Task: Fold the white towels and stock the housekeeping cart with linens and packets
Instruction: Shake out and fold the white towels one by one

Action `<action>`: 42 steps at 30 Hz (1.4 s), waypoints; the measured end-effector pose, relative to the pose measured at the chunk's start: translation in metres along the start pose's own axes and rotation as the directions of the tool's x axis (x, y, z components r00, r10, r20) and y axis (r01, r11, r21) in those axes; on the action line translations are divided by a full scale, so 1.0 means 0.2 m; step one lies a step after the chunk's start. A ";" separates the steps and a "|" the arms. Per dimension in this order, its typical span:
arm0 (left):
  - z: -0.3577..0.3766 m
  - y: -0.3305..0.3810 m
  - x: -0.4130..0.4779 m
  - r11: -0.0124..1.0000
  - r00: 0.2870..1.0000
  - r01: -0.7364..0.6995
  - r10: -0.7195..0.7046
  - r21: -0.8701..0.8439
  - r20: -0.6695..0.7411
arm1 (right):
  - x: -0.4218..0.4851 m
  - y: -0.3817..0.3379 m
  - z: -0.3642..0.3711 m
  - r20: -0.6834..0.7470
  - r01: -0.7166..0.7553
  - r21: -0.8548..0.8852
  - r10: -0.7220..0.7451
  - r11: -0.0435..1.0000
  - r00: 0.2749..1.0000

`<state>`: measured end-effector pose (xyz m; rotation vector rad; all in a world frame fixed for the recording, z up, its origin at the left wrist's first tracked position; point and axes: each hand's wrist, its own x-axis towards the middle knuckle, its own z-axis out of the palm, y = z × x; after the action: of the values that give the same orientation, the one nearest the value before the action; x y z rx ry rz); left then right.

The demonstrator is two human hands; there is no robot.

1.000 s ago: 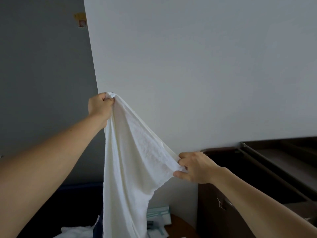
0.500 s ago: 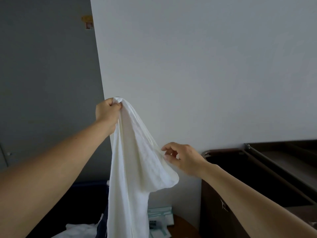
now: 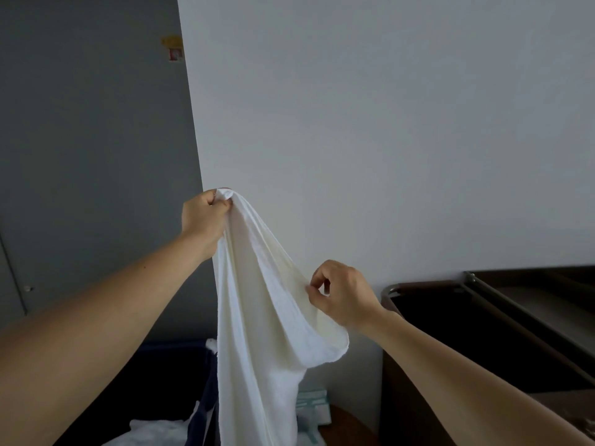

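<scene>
Gripped a bunched corner of the towel (image 3: 257, 317) in the left hand (image 3: 206, 217), with the fingers curled tight round the cloth and the arm stretched up and forward. Pinched a fold of the same towel, lower down and to the right, with the right hand (image 3: 344, 294), between thumb and forefinger as far as could be told, with the other fingers curled in behind. Held the towel up in the air that way, in front of the pale wall (image 3: 386, 123), with a slack ridge of cloth running from the higher hand down to the lower. Left the rest hanging: a loose pouch sagging under the right hand, and a long white length dropping straight down past the bottom edge of the view.

Stood with the cart (image 3: 483, 333) just to the right, dark brown, with a rounded rail along its top edge and a deep dark compartment beyond the right forearm; could not make out anything inside it. Had a heap of white linens (image 3: 154, 432) low on the left, beside a dark blue bin (image 3: 174, 352). Glimpsed pale green packets (image 3: 312, 403) behind the hanging towel, next to a brown wooden surface (image 3: 344, 426). Faced a grey wall (image 3: 90, 123) further left, with a small yellow and red sticker (image 3: 174, 48) high up near the corner.
</scene>
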<state>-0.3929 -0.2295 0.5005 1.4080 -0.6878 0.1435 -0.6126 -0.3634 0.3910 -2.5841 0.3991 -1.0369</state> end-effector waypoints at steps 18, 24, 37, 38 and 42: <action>0.16 0.05 -0.12 0.998 0.984 -0.054 0.051 0.014 0.172 | 0.03 -0.05 -0.06 0.291 -0.137 -0.132 0.171 0.982 0.941; 0.12 0.02 -0.06 0.998 0.992 -0.041 0.034 0.051 0.124 | -0.02 0.01 -0.08 0.420 -0.109 -0.187 0.180 0.976 0.890; 0.16 0.05 -0.09 0.999 0.991 -0.026 0.022 0.033 0.133 | -0.06 -0.02 0.05 0.288 0.071 -0.101 -0.039 0.992 0.957; 0.17 0.06 -0.09 0.999 0.991 -0.030 0.025 0.031 0.129 | -0.04 -0.03 0.06 0.303 0.039 -0.119 -0.001 0.992 0.953; 0.16 0.05 -0.10 1.000 0.991 -0.029 0.027 0.013 0.135 | 0.01 -0.06 0.08 0.387 -0.066 -0.032 0.073 0.997 0.919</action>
<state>-0.4256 -0.2522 0.4991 1.4323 -0.8194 0.0758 -0.5982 -0.3497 0.3861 -2.6834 0.3936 -0.4769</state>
